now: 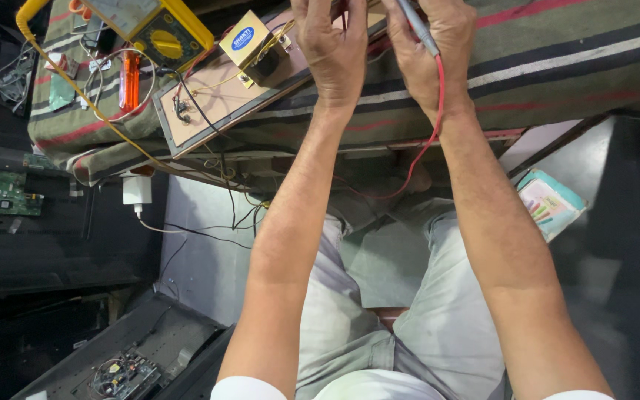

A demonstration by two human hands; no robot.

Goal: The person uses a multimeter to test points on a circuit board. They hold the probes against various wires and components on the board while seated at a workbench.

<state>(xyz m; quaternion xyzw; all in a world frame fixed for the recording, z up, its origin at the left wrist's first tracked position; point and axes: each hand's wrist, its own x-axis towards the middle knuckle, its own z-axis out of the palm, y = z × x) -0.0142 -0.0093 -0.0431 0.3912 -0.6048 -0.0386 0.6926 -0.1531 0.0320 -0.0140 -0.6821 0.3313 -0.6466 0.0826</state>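
Desk covered by a striped cloth (557, 59), seen from above the person's lap.

Far left edge of the desk: a yellow multimeter (158, 30), partly cut off by the top of the view, its yellow lead (75, 92) trailing over the cloth. Just beside it lies an orange-handled screwdriver (129, 80).

Next along: a brown board in a dark frame (216, 104), tilted across the front edge of the desk. A small transformer (255, 48) with gold-coloured casing and a blue oval label sits on the board, thin wires running from it over the board.

Below the front edge: a white plug adapter (137, 190) hangs with its cable. A green circuit board (1, 192) lies on a dark surface at far left.

Left hand (332, 52): back to the camera, fingers curled down onto the board just right of the transformer; what it grips, cannot tell.

Right hand (431, 52): closed around a grey-tipped probe (418, 26), touching the left hand near the top. The probe's red lead (431, 133) runs down along the wrist and loops under the desk.

Far right, below the desk: a teal-edged packet (551, 201).
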